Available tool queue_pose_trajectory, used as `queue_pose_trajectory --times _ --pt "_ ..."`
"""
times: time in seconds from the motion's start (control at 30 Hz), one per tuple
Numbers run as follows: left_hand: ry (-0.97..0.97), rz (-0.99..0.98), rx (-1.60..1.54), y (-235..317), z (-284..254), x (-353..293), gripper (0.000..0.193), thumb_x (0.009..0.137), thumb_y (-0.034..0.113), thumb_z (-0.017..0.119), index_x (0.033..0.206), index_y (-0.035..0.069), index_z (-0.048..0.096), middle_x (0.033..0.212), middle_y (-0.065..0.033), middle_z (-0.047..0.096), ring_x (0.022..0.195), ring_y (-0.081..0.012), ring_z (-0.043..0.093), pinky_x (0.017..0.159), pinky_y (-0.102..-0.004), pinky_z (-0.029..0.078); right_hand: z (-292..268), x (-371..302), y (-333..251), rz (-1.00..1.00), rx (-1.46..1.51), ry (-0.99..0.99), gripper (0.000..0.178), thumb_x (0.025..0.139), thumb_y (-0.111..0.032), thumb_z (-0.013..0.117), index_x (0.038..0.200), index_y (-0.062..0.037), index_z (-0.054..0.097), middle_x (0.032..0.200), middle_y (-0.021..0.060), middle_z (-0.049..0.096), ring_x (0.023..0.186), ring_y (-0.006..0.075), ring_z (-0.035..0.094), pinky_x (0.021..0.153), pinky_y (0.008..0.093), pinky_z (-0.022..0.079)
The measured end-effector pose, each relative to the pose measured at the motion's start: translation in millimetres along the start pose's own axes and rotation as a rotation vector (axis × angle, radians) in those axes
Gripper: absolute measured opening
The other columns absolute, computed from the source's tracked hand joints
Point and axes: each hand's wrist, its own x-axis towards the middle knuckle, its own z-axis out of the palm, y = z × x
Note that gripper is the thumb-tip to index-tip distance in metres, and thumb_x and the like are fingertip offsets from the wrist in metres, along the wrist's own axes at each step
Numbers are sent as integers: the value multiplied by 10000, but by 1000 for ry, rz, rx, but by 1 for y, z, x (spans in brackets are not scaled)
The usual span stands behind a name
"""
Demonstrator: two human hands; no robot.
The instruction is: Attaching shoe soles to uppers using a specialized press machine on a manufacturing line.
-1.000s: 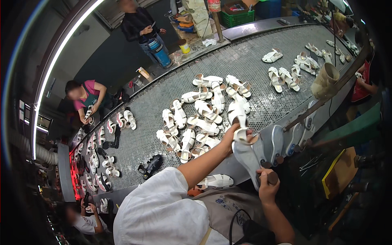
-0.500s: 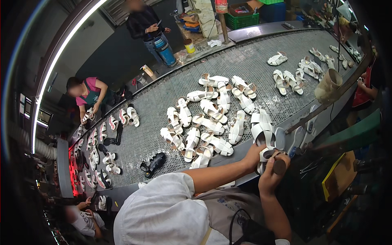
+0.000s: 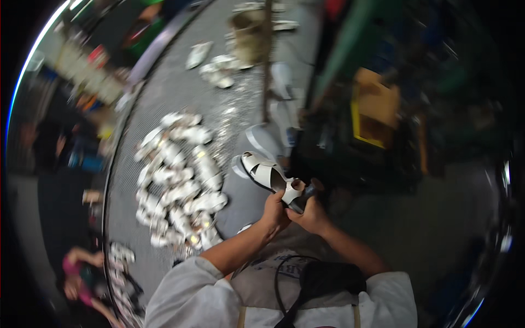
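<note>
A white strappy sandal (image 3: 267, 174) with a dark sole is held in front of my body, its toe pointing away and to the left. My left hand (image 3: 276, 212) grips it near the heel, thumb along the side. The fingers of my right hand (image 3: 311, 214) are closed round the heel end, where a dark piece sticks up. My fingers partly hide the heel. Close to the sandal's toe, a pale grey sole (image 3: 261, 143) lies on the table edge.
Many white sandals (image 3: 180, 188) lie heaped on the grey mesh table (image 3: 164, 93) at left. A worn bucket (image 3: 249, 37) hangs by a post (image 3: 267, 65). A yellow-edged box (image 3: 374, 106) stands right. A co-worker in pink (image 3: 79, 270) is at lower left. Motion blurs much.
The view has swung to the right, so the table and heap now appear farther left. The sandal stays in both hands, now turned with its toe to the upper left.
</note>
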Motion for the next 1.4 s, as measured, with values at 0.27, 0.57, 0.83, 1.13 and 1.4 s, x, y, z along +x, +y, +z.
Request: queue_pose_trajectory --times 0.27,0.57,0.83,1.13,1.4 --pt "-107 613 1608 75 105 129 224 933 104 721 1145 36 739 1242 -169 719 1134 -320 686 1013 -407 509 -199 89 105 173 -135 883 568 931 -369 776 1228 45 526 979 209 704 816 383 714 719 469 570" --pt "760 241 2556 233 -83 155 579 948 304 630 1509 196 537 1662 -116 385 1582 -332 274 1140 -620 371 -377 341 143 454 -1027 982 783 930 -671 627 1118 85 541 776 232 732 744 448 732 682 544 596" --pt "1016 -292 2283 336 -149 158 532 899 190 616 1426 116 605 1666 -181 356 1614 -318 171 1178 -560 384 -396 515 134 738 -902 633 989 932 -786 512 1220 158 577 940 289 752 924 477 739 789 567 579" --pt "1158 1118 1831 616 -118 388 564 864 251 764 1304 -61 600 1264 -304 622 1176 -465 594 1030 -505 486 -331 492 142 495 -1150 735 911 1026 -678 497 1357 171 491 1299 360 563 1225 498 552 1039 528 455" --pt "1288 172 1892 678 -146 459 706 919 582 665 1558 336 496 1755 -108 154 1609 -458 -25 1184 -798 148 -266 486 187 69 -979 974 569 1130 -373 468 1391 133 468 1286 351 539 1197 507 531 1034 532 418"
